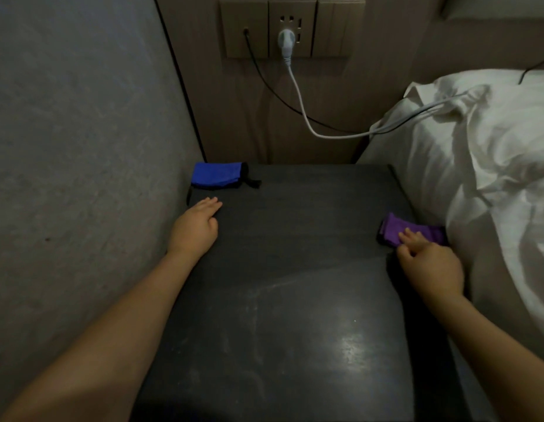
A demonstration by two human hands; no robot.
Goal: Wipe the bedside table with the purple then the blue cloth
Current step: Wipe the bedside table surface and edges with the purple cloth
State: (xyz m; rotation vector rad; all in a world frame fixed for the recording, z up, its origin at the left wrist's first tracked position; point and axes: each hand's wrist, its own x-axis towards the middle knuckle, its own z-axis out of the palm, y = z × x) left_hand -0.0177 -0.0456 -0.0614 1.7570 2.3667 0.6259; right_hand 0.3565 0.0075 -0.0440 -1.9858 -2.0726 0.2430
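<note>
Here is the dark desk (280, 269) from above, wedged between a grey wall (66, 147) on the left and a bed with white bedding (493, 178) on the right. The left hand (195, 227) lies flat on the desk's far left part, fingers straight and together, palm down, holding nothing. Just beyond its fingertips, apart from them, the blue cloth (217, 175) sits folded in the far left corner of the desk, against the wall, with a dark edging and a small black loop sticking out on its right side. Over on the right, the purple cloth (411, 229) lies folded at the desk's right edge, right beside the bedding. The right hand (429, 263) is on it: the fingers (409, 237) reach onto the near part of the cloth and the thumb curls underneath toward it, so the grip looks pinched on the cloth's near edge, though in this dim light I can't be sure how firmly it closes. Behind the desk, a wooden panel carries a socket plate (292, 28) with a white plug (286, 41) in it; its white cable (304, 111) droops down and runs across to the bedding, and a thin black cable (264, 83) hangs from the plate's left section. A pale sheen shows on the near part of the desk.
</note>
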